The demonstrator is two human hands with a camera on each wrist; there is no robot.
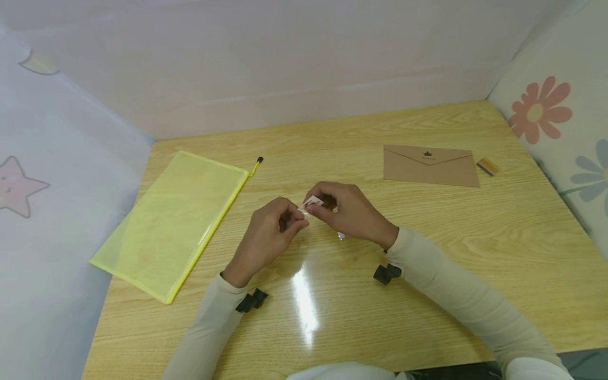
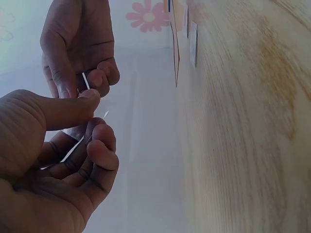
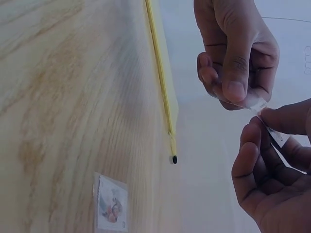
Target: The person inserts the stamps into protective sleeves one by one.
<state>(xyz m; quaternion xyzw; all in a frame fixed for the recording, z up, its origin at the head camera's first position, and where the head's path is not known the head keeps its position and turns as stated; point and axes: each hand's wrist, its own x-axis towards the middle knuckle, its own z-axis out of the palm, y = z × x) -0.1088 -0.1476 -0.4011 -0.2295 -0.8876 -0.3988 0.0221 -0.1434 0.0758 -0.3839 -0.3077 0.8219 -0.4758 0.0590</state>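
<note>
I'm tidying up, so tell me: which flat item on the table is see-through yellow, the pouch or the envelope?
The zip pouch on the left: translucent yellow mesh. The envelope at far right is opaque brown.

Head view above, wrist views close

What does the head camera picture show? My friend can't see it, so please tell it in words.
Two hands, the left hand and right hand, pinch a small clear wrapper between them above a wooden table. A yellow zip pouch lies to the left, a brown envelope to the far right.
</note>
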